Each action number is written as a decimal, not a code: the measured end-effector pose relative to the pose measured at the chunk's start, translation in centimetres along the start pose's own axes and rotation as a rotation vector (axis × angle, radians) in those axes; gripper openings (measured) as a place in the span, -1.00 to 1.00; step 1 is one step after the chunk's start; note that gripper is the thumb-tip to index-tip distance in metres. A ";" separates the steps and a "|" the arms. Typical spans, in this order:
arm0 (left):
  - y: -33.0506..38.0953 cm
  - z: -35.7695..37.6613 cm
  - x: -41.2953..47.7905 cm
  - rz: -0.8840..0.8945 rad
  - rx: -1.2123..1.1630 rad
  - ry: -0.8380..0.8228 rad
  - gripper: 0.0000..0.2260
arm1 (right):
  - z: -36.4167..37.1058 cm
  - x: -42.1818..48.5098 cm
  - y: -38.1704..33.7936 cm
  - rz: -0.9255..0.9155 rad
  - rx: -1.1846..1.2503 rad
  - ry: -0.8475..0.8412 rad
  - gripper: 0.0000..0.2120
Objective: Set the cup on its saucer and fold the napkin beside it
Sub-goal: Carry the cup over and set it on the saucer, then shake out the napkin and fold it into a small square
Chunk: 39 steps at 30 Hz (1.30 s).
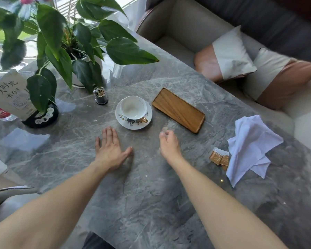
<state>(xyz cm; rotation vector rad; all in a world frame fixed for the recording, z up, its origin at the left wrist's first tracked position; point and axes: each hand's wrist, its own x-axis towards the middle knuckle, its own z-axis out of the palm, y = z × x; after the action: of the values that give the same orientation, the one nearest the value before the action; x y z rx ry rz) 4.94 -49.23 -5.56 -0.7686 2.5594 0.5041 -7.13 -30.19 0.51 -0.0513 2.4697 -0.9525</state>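
Observation:
A white cup [133,107] with a gold handle stands upright on its flowered saucer [127,123] in the middle of the grey marble table. A crumpled white napkin [250,146] lies unfolded at the right, far from the saucer. My left hand [109,150] rests flat on the table, fingers spread, just in front of the saucer. My right hand [169,142] hovers to the right of the saucer with fingers loosely curled and nothing in them.
A wooden tray [178,109] lies right of the saucer. Small brown sachets [220,158] sit beside the napkin. A potted plant [75,51], a toothpick jar [100,95], a card stand [11,96] and a bottle [0,114] stand at the left. A sofa with cushions [232,56] borders the table's far side.

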 end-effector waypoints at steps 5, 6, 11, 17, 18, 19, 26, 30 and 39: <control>0.7 -2.2 -0.4 -0.007 0.029 -0.016 -0.04 | -3.9 -2.4 5.4 0.058 -0.054 0.057 -0.67; 1.3 -2.3 -0.7 -0.030 0.030 -0.014 -0.05 | -4.7 -2.9 6.4 0.069 -0.055 0.063 -0.70; 5.9 -0.9 -3.5 -0.007 0.021 0.110 -0.19 | -8.2 -5.0 11.4 0.150 -0.037 0.107 -0.68; 12.9 2.0 -6.8 0.193 -0.001 0.087 -0.39 | -12.5 -7.2 16.1 0.211 -0.071 0.244 -0.69; 14.1 2.5 -7.3 0.238 0.005 0.081 -0.38 | -13.2 -7.5 16.8 0.224 -0.080 0.276 -0.70; 15.2 3.0 -7.7 0.282 0.011 0.073 -0.37 | -13.8 -7.9 17.5 0.236 -0.088 0.307 -0.71; 22.0 5.0 -9.5 0.584 -0.104 -0.033 -0.45 | -17.2 -9.0 21.7 0.289 -0.248 0.383 -0.74; 24.6 5.6 -10.0 0.670 -0.104 -0.070 -0.49 | -18.0 -8.1 23.8 0.223 -0.308 0.354 -0.74; 29.7 6.0 -10.3 0.719 -0.111 -0.062 -0.49 | -19.0 -7.4 25.6 0.093 -0.353 0.409 -0.88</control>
<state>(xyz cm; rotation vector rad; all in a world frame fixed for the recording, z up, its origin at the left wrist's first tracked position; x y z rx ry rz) -2.88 -18.84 0.91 0.1716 2.7103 0.8681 -5.75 2.45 -0.57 0.1556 2.9622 -0.5151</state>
